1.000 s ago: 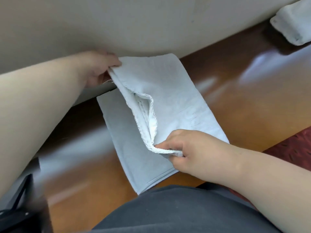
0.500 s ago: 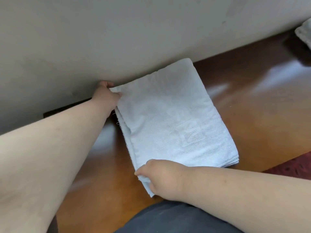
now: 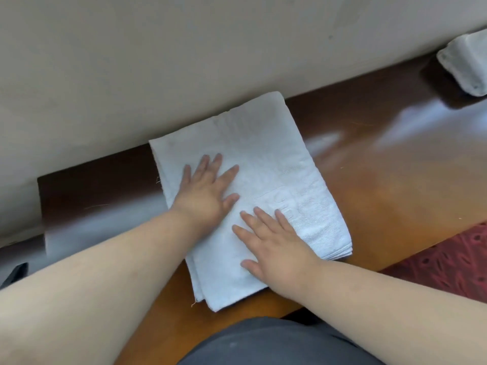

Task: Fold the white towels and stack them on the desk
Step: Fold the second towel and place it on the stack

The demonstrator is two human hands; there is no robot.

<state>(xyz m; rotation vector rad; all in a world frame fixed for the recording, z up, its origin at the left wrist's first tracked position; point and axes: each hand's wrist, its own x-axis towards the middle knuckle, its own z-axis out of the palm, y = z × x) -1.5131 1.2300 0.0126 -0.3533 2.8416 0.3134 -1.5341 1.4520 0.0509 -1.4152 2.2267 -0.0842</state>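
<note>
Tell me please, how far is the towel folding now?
Done: one white towel lies folded in layers on the desk, its far edge at the wall. In hand: the left hand and right hand rest flat on it with straight fingers, seemingly smoothing it. Left: another white bundle sits apart at the far right, so nothing is stacked yet. Whether that bundle is folded, I cannot tell.

glossy wooden desk [image 3: 382, 185] against the wall; folded white towel [image 3: 263, 159] lies flat on it, another towel [image 3: 466, 64] far right
</note>
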